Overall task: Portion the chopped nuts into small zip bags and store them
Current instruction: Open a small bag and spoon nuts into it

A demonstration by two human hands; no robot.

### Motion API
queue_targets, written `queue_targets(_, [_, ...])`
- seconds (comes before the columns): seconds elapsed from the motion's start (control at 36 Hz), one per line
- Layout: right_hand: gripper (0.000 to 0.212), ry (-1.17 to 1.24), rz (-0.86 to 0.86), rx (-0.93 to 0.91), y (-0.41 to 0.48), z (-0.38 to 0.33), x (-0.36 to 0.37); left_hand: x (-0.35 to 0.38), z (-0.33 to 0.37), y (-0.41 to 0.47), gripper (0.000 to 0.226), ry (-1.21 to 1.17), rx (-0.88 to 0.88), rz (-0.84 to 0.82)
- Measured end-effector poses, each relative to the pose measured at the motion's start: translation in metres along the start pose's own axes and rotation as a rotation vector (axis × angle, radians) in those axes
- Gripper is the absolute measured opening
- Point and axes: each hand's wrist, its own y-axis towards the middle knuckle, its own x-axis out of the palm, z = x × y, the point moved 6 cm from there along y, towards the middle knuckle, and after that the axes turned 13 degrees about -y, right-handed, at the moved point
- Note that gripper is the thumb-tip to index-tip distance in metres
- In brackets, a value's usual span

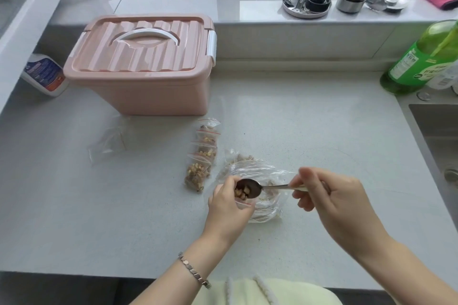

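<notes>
Chopped nuts sit on the spoon my R hand pinches, over the small zip bag my L hand grips open; next I'd tip them in w/o spilling, then seal

filled zip bags overlap in a row — chopped nuts fill a spoon, seemingly above another bag.

Spoon: shiny metal. Zip bags: clear glossy plastic. Storage box, far left: pink matt ribbed plastic. Counter: smooth speckled stone-look.
</notes>
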Motion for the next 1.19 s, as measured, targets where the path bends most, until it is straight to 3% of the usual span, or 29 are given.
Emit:
queue_targets(0.08, [0.053, -0.145, 0.006, -0.155, -0.004, -0.012, 0.0, -0.003, 0.0, -0.001, 0.03, -0.031, 0.018, 0.017])
queue_targets(0.17, [0.05, -0.127, 0.077, -0.177, -0.007, -0.013, -0.012, -0.006, 0.002, -0.005, 0.028, -0.06, 0.032, 0.019])
queue_targets(0.28, [0.052, 0.056, 0.167, 0.048, -0.008, 0.005, -0.03, -0.015, 0.004, -0.006, 0.031, -0.108, 0.054, 0.058])
queue_targets(0.39, [0.045, 0.099, 0.133, 0.235, -0.008, 0.043, -0.019, -0.024, 0.003, -0.005, 0.031, -0.143, 0.056, 0.084])
queue_targets(0.5, [0.041, 0.151, 0.095, 0.324, -0.01, 0.08, 0.007, -0.032, -0.002, -0.001, 0.031, -0.148, 0.015, 0.067])
queue_targets(0.64, [0.054, 0.214, 0.147, 0.351, -0.007, 0.104, 0.039, -0.036, -0.005, 0.001, 0.03, -0.169, -0.031, 0.058])
queue_targets(0.75, [0.056, 0.229, 0.086, 0.361, -0.006, 0.115, 0.071, -0.034, -0.006, 0.001, 0.029, -0.171, -0.039, 0.049])
queue_targets(0.86, [0.027, 0.251, -0.021, 0.342, -0.007, 0.113, 0.094, -0.034, -0.007, 0.001, 0.03, -0.175, -0.047, 0.055])
queue_targets(1.08, [0.029, 0.386, -0.167, 0.431, -0.013, 0.11, 0.11, -0.034, -0.008, -0.002, 0.027, -0.179, -0.079, 0.027])
queue_targets(1.19, [0.034, 0.47, -0.2, 0.563, -0.013, 0.115, 0.111, -0.034, -0.008, -0.004, 0.027, -0.181, -0.082, 0.03])
